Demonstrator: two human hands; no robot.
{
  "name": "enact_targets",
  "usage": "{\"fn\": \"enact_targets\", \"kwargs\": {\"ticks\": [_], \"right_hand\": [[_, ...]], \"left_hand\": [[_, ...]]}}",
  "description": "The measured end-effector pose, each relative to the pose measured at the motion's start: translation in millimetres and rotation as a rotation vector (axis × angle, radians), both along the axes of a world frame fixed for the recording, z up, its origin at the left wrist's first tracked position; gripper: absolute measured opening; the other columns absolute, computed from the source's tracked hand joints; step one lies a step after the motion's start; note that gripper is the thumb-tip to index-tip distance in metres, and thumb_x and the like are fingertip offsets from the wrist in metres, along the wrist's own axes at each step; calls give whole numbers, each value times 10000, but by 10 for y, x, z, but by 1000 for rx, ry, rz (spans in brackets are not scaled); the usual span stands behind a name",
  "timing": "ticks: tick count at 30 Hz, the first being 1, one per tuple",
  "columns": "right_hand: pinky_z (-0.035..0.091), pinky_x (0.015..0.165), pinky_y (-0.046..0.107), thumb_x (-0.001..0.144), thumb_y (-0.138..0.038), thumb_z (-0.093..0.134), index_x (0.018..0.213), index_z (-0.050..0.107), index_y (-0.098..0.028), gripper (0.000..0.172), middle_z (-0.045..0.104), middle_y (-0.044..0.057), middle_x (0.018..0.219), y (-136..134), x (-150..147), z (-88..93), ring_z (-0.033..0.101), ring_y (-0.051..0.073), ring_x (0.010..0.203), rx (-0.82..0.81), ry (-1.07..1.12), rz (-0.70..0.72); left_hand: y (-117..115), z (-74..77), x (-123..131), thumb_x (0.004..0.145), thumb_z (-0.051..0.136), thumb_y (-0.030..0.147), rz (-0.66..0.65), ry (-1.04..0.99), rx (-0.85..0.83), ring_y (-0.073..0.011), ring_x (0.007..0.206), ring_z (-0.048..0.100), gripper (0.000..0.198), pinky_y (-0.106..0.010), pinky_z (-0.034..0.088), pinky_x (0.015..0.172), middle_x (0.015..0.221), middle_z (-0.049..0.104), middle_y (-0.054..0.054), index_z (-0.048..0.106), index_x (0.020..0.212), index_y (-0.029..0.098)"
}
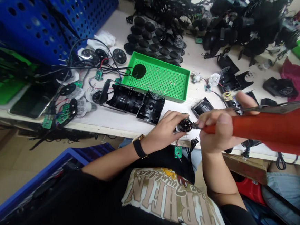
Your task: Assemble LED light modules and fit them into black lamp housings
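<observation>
My left hand (165, 129), with a black watch on its wrist, pinches a small round black part (185, 125) at the near edge of the white table (113, 121). My right hand (217, 130) is wrapped round a large red-orange power screwdriver (270, 127), whose tip touches the round part. A small green circuit board (178, 151) hangs on wires just below the part. An open black plastic housing (136, 103) lies to the left of my left hand.
A green perforated tray (159, 79) holding a black disc sits behind the housing. Speaker discs, green boards and wires clutter the left. Blue crates (56, 18) stand at far left, another by my knee. Piles of black parts fill the back.
</observation>
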State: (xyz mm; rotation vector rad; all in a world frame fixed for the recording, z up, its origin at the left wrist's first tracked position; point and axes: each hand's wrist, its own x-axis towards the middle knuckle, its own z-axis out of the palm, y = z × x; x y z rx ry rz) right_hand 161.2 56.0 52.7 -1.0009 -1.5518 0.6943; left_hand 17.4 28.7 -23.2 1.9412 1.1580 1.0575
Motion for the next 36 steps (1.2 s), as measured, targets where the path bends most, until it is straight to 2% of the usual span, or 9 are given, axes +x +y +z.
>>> {"fn": "enact_targets", "kwargs": {"ticks": [4, 10, 14, 17, 19, 23, 27, 33, 36], "right_hand": [[388, 426, 328, 949, -379, 634, 1147, 665, -355, 202, 382, -53, 624, 148, -18, 19, 402, 142, 415, 254, 339, -269], [527, 604, 365, 969, -453, 660, 1268, 575, -344, 329, 564, -5, 799, 605, 221, -117, 564, 172, 578, 203, 71, -267], [607, 857, 451, 972, -513, 619, 1412, 460, -374, 489, 666, 83, 1126, 657, 337, -132, 709, 268, 992, 122, -99, -141], [547, 1053, 585, 956, -426, 634, 1497, 427, -395, 581, 555, 107, 1422, 394, 445, -174, 594, 355, 1335, 238, -145, -208], [575, 999, 595, 921, -317, 666, 1437, 530, -412, 542, 599, 92, 1339, 147, 523, -261, 637, 354, 1258, 364, -188, -184], [654, 755, 467, 833, -96, 710, 1323, 656, -324, 544, 728, 82, 1051, -232, 608, -492, 739, 270, 921, 457, -404, 130], [676, 767, 408, 873, -16, 657, 1257, 688, -199, 427, 768, 106, 999, -325, 606, -617, 764, 238, 941, 512, -433, 121], [703, 789, 373, 869, -26, 704, 1065, 733, -147, 232, 793, 119, 992, -301, 623, -646, 774, 250, 1032, 726, -530, 204], [711, 761, 357, 866, -14, 693, 1038, 733, -166, 233, 788, 90, 952, -315, 553, -652, 786, 237, 986, 753, -509, 191]], "left_hand": [[-18, -32, -24, 847, 848, 309, 6, 48, -12, -314, 1284, 565, 777, -529, 508, 1098, 1333, 636, -101, 462, 1520, 264], [-25, -6, 22, 865, 805, 199, 42, 110, 47, -298, 1232, 604, 579, -502, 540, 1078, 1261, 665, -119, 554, 1385, 178], [-38, -1, 2, 836, 756, 85, 79, 51, 47, -272, 1195, 645, 504, -480, 568, 1054, 1212, 676, -110, 596, 1307, 168], [-46, -3, -42, 801, 799, 113, 134, -149, -95, -239, 1133, 691, 492, -420, 618, 964, 1230, 679, -108, 624, 1254, 192], [-38, 12, -70, 780, 858, 209, 126, -348, -299, -219, 1033, 729, 481, -381, 641, 880, 1156, 717, -102, 633, 1204, 186], [-5, 115, -104, 717, 917, 282, -6, -641, -709, -208, 958, 752, 459, -374, 635, 869, 1033, 770, -72, 635, 1065, 182], [-22, 274, -127, 659, 956, 241, -87, -702, -951, -164, 889, 731, 461, -317, 606, 838, 981, 768, -44, 647, 992, 164], [-166, 430, -290, 719, 927, 294, -145, -739, -1053, -144, 810, 711, 452, -284, 566, 771, 946, 756, -44, 670, 1065, 157], [-189, 467, -506, 775, 871, 391, -122, -582, -926, -182, 824, 713, 485, -332, 568, 777, 951, 740, -63, 666, 1155, 170]]}}
